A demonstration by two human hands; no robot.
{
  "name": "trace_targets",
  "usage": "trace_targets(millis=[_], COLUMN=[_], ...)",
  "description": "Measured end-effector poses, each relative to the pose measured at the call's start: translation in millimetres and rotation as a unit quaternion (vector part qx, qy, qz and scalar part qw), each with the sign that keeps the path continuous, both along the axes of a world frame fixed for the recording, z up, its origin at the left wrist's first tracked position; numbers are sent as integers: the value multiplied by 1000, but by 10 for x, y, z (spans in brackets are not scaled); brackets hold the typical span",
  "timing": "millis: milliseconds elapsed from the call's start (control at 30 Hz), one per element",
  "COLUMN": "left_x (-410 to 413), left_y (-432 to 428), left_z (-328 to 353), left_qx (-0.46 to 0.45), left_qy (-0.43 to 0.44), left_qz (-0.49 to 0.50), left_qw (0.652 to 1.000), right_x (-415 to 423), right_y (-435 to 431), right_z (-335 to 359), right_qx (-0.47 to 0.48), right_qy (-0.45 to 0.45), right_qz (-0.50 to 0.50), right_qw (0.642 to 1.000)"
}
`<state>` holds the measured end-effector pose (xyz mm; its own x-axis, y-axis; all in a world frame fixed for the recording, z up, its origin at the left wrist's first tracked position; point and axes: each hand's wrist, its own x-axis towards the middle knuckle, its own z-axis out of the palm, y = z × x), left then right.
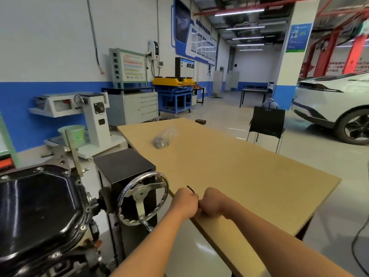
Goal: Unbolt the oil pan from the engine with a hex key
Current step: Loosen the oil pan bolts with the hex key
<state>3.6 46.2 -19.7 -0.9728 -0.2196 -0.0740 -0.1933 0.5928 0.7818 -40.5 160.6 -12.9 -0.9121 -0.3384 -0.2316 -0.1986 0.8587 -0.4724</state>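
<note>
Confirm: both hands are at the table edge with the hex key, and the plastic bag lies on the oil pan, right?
No, the head view shows the plastic bag on the table, not the oil pan. The left hand and right hand are at its edge with the hex key.

Hands: two, left hand (pixel 184 203) and right hand (pixel 212 203)
Hex key (pixel 191 190): one
Oil pan (pixel 38 212): one
Handwheel (pixel 142 198): one
Worktop (pixel 239 172): one
Chair (pixel 267 120): one

Pan (pixel 40 212) left of table (pixel 239 172) (bag (pixel 164 136) atop)
</note>
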Motion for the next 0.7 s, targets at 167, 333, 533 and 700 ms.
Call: trace_targets(millis=[167,333,533,700], left_x=[506,1227,2042,2458], left_y=[-352,-859,-1403,-1956], left_z=[618,1381,1846,2172], left_qx=[72,-32,-177,-240], left_qy=[109,228,246,223], left_qz=[47,-30,-64,-66], left_qw=[990,973,951,942], right_x=[602,1138,1571,1695], right_y=[-157,-572,-1205,-1867], right_z=[454,917,1102,1274], right_qx=[-141,-256,-304,-327], right_qy=[49,114,192,229], right_qz=[107,222,318,388], right_qw=[983,934,877,831])
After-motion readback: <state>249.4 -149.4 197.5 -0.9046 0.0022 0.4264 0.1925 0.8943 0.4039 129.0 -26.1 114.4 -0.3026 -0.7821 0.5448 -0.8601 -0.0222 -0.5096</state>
